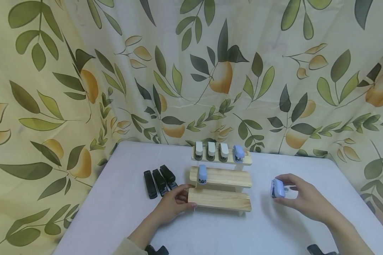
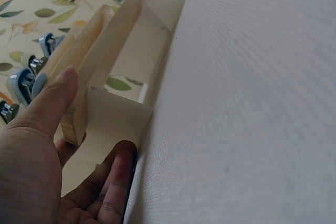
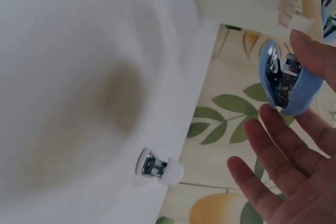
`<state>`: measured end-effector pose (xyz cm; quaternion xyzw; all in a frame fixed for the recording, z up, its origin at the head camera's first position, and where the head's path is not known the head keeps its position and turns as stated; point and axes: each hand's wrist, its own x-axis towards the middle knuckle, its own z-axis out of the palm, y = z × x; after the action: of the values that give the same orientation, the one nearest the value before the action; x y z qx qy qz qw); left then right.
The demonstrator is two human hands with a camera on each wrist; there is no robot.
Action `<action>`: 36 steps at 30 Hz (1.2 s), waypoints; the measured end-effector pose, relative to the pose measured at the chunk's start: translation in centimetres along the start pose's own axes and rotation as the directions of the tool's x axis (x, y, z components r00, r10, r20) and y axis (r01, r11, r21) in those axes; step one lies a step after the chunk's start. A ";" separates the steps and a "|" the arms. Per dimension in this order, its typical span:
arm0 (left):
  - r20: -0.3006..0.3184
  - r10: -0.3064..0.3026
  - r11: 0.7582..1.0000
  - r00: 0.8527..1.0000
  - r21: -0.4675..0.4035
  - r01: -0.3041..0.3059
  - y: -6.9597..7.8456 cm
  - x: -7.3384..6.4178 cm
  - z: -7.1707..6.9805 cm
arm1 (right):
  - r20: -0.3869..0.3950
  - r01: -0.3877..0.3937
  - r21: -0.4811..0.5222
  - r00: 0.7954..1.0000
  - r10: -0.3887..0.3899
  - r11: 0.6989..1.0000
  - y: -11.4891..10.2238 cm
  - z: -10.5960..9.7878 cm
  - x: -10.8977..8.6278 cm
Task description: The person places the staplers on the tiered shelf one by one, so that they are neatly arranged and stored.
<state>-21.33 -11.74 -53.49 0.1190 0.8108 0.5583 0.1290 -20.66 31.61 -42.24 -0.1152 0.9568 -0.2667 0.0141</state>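
One blue mini stapler (image 1: 277,188) is up in the right hand (image 1: 301,194), pinched between thumb and fingertips above the white table (image 1: 115,212), right of the stepped wooden rack (image 1: 219,199) and well in from the table's right edge. Below it, the right wrist view picks up a white mini stapler (image 3: 171,172) sitting on the tabletop. Over to the left hand (image 1: 178,202): it's gripping the left end of the rack's front plank, thumb on one side, fingers round the other! Up a step, a second blue mini stapler (image 1: 202,174) stands at the middle plank's (image 1: 228,177) left end. Back plank (image 1: 247,159) now: three white mini staplers (image 1: 211,150) line up from its left end, and a third blue one (image 1: 238,153) stands toward its right end. Left of the rack, three black staplers (image 1: 160,180) lie side by side. Past the table's back edge hangs leaf-and-fruit fabric (image 1: 223,78).
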 end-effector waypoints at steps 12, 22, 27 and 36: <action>0.006 -0.002 1.000 1.000 -0.018 0.002 0.1 -0.2 0.0 | -0.033 0.044 -0.002 0.998 -0.044 0.999 -1.7 0.1 0.2; 0.019 0.010 1.000 1.000 -0.017 -0.010 0.2 -0.2 0.0 | -0.042 0.062 0.036 0.997 -0.060 0.997 -2.8 0.2 0.5; 0.018 0.008 1.000 1.000 -0.018 -0.007 0.1 -0.1 0.0 | -0.067 0.099 0.030 0.993 -0.096 0.995 -3.8 0.3 0.8; 0.018 0.012 0.999 1.000 -0.041 -0.011 0.2 -0.1 0.0 | -0.093 0.149 0.044 0.985 -0.145 0.988 -4.9 0.9 1.4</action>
<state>-21.22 -11.71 -53.31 0.1261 0.7974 0.5744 0.1357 -20.91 26.73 -40.46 -0.1730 0.9382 -0.2962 -0.0456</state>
